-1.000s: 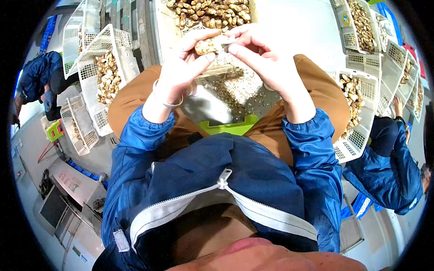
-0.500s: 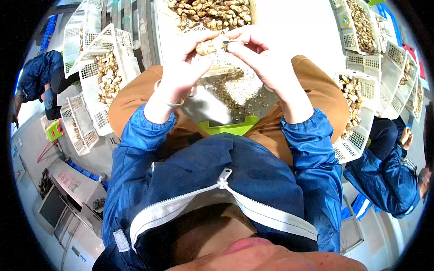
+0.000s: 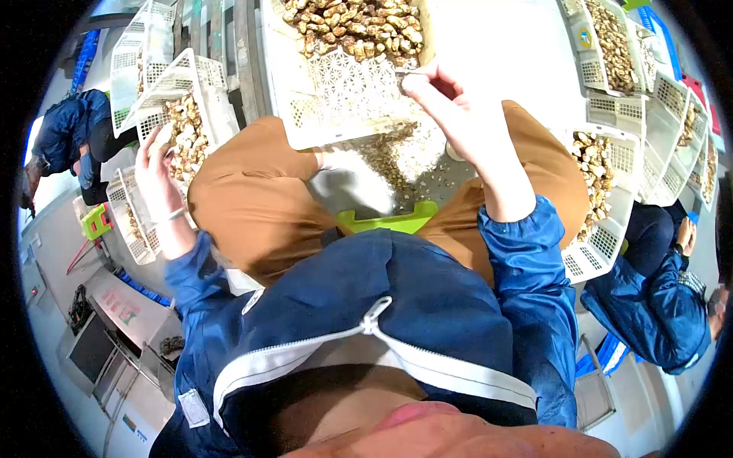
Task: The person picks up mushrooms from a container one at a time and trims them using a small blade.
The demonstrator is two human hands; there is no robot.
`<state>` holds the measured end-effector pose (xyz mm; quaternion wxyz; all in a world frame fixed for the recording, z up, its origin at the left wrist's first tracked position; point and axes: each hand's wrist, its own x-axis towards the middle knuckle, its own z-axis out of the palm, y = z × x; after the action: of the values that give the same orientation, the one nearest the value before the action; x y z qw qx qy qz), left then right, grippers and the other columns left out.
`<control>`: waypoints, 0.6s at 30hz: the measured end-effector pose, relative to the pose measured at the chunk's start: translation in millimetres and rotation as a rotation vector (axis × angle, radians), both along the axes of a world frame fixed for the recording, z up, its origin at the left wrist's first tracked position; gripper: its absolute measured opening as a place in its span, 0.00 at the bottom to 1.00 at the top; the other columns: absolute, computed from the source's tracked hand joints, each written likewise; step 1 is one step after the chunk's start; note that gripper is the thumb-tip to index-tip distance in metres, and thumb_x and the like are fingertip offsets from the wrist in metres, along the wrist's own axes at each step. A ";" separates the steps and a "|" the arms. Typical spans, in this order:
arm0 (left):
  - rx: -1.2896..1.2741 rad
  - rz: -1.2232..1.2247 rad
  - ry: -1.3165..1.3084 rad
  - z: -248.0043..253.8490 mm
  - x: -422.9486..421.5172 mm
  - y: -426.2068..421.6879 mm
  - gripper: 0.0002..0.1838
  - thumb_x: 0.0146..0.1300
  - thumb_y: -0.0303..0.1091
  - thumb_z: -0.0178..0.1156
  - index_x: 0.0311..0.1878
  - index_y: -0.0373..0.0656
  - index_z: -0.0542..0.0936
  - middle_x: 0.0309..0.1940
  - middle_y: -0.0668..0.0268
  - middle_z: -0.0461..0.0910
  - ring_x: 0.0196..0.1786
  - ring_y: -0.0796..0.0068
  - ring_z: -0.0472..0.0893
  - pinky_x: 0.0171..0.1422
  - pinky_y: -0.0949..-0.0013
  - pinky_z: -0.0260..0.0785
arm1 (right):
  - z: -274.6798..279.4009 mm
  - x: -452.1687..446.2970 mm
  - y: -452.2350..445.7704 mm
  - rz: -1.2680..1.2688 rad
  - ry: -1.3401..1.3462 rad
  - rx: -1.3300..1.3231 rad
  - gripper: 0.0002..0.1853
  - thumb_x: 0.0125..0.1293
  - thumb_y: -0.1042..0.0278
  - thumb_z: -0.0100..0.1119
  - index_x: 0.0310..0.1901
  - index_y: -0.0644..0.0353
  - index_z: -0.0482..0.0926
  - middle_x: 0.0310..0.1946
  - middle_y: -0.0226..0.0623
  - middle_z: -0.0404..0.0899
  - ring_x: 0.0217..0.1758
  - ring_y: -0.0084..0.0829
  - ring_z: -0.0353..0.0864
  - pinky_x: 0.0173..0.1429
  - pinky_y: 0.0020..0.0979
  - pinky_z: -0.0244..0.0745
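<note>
My left hand (image 3: 158,172) is at the left, beside a white basket (image 3: 192,61) of brown-and-white mushroom-like pieces (image 3: 185,130). Its fingers are apart, and nothing shows between them. Over the right edge of the central white crate (image 3: 305,137), my right hand (image 3: 447,95) is closed in a pinch on a small thin tool, whose tip is too small to make out. Dark brown pieces (image 3: 351,27) fill the far part of that crate, while its near part shows bare patterned mesh.
Several baskets of pieces stand at the right, the nearest basket (image 3: 588,263) beside my knee. Crumbs (image 3: 408,164) lie on the floor near a green stool edge (image 3: 389,221). One person (image 3: 72,130) is at far left, another person (image 3: 657,298) at right.
My left hand has moved from the centre to the left basket, and the piece it held is out of it. My right hand stays near the crate, still pinching. The crate's near part is uncovered.
</note>
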<state>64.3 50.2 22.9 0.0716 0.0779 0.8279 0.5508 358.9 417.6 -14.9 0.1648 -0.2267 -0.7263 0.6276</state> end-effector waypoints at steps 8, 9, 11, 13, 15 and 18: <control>-0.448 -0.895 0.207 -52.0 -45.0 130.2 0.28 0.69 0.31 0.56 0.72 0.41 0.69 0.65 0.57 0.76 0.67 0.66 0.74 0.72 0.66 0.65 | 6.2 -9.6 2.9 -0.066 -0.045 0.087 0.13 0.67 0.58 0.63 0.36 0.61 0.81 0.27 0.36 0.79 0.25 0.22 0.75 0.31 0.28 0.71; -0.607 -0.892 0.145 -76.7 -34.7 170.1 0.26 0.69 0.31 0.57 0.71 0.44 0.71 0.65 0.57 0.76 0.65 0.64 0.77 0.71 0.64 0.68 | 5.5 -10.1 4.0 -0.081 -0.045 0.081 0.13 0.67 0.58 0.63 0.36 0.61 0.81 0.27 0.36 0.79 0.25 0.23 0.76 0.32 0.29 0.71; -0.767 -1.105 0.466 -153.7 -37.1 234.3 0.25 0.64 0.34 0.61 0.66 0.45 0.74 0.63 0.53 0.76 0.64 0.52 0.77 0.68 0.58 0.70 | 12.6 -11.8 9.1 -0.065 0.029 0.174 0.13 0.68 0.59 0.64 0.36 0.62 0.81 0.26 0.32 0.77 0.28 0.22 0.74 0.35 0.27 0.71; -0.782 -0.967 0.577 -212.2 -26.6 279.5 0.21 0.63 0.34 0.60 0.60 0.44 0.76 0.53 0.52 0.79 0.58 0.48 0.78 0.64 0.52 0.71 | 11.7 -12.4 11.2 -0.054 -0.021 0.118 0.12 0.70 0.61 0.64 0.37 0.62 0.81 0.26 0.24 0.74 0.32 0.15 0.70 0.37 0.21 0.66; -0.753 -0.872 0.704 -249.5 -14.9 302.0 0.19 0.62 0.34 0.61 0.57 0.46 0.77 0.51 0.54 0.77 0.56 0.50 0.78 0.61 0.52 0.72 | 7.9 -10.8 17.6 -0.060 -0.043 0.160 0.12 0.69 0.61 0.63 0.36 0.63 0.81 0.26 0.28 0.76 0.30 0.19 0.73 0.36 0.24 0.69; -0.737 -0.710 0.753 -271.1 -1.7 308.9 0.20 0.58 0.33 0.66 0.55 0.51 0.81 0.47 0.56 0.76 0.52 0.52 0.79 0.57 0.53 0.74 | 2.7 -8.0 17.2 -0.081 -0.064 0.071 0.12 0.67 0.60 0.62 0.36 0.62 0.80 0.25 0.37 0.79 0.28 0.26 0.77 0.35 0.30 0.74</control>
<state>62.7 359.1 -248.2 -0.0240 0.5062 0.8554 0.1071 350.9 434.8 -12.2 0.1747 -0.2698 -0.7433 0.5867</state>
